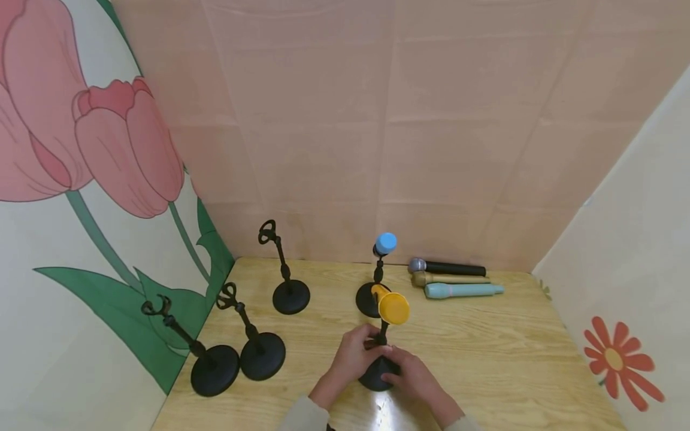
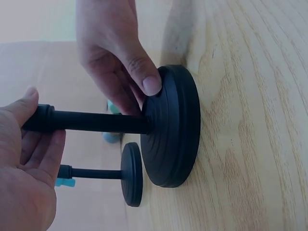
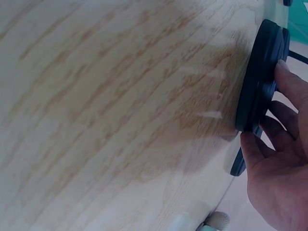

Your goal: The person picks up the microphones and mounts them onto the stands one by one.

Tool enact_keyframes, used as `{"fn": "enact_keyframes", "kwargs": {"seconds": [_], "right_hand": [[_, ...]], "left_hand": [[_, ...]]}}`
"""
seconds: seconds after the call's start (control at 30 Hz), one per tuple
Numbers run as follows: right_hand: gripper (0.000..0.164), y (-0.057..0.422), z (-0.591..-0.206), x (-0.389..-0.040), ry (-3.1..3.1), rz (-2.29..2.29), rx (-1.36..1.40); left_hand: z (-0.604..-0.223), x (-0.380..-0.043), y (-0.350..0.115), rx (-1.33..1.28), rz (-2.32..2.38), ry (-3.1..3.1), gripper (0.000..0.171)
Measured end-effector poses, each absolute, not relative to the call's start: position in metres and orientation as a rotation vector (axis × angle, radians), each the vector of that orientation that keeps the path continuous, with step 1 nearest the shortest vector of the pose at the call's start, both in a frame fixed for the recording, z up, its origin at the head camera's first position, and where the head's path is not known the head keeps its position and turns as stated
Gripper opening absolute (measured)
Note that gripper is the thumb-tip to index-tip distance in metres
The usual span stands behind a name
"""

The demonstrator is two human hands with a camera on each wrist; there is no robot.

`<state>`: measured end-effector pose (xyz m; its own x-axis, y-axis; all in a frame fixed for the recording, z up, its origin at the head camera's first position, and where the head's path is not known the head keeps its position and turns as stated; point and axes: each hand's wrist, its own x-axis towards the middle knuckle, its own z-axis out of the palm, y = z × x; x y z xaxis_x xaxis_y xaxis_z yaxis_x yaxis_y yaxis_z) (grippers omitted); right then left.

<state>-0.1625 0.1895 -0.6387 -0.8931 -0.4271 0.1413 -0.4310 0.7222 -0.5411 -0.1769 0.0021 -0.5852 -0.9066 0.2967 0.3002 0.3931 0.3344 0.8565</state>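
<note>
A black microphone stand (image 1: 372,382) with a round base stands at the front middle of the table, an orange-yellow microphone (image 1: 395,308) in its top holder. My left hand (image 1: 353,353) grips the stand's pole. On the base rests my right hand (image 1: 412,374); in the right wrist view its thumb and fingers hold the base's edge (image 3: 257,82). The left wrist view has the left hand (image 2: 24,163) curled round a thicker part of the pole, with the base (image 2: 178,139) standing on the wood. Directly behind is another stand (image 1: 366,301) bearing a blue microphone (image 1: 386,242).
Three stands with bare holders occupy the left side: a rear one (image 1: 291,297), a middle one (image 1: 262,357) and a front one (image 1: 214,371). At the back right lie a black microphone (image 1: 455,269), a gold one (image 1: 455,279) and a light-blue one (image 1: 463,291).
</note>
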Motion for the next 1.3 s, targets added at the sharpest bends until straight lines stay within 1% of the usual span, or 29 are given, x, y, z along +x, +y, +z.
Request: {"fn": "enact_keyframes", "kwargs": {"seconds": [0.43, 0.77, 1.0, 1.3], "right_hand": [[0.049, 0.1899, -0.6379, -0.1624, -2.927, 0.926, 0.700], [0.051, 0.1896, -0.6372, -0.1619, -2.916, 0.937, 0.696], [0.053, 0.1896, -0.6376, -0.1619, -2.907, 0.936, 0.684], [0.052, 0.1893, -0.6365, -0.1623, -2.956, 0.958, 0.688]], "left_hand": [[-0.5825, -0.1773, 0.0030, -0.631, -1.546, -2.517, 0.028], [-0.5856, -0.1793, 0.0052, -0.594, -1.504, -2.540, 0.036], [-0.5862, -0.1795, 0.0030, -0.635, -1.504, -2.542, 0.045], [-0.5881, -0.1755, 0.0010, -0.770, -1.580, -2.416, 0.035]]}}
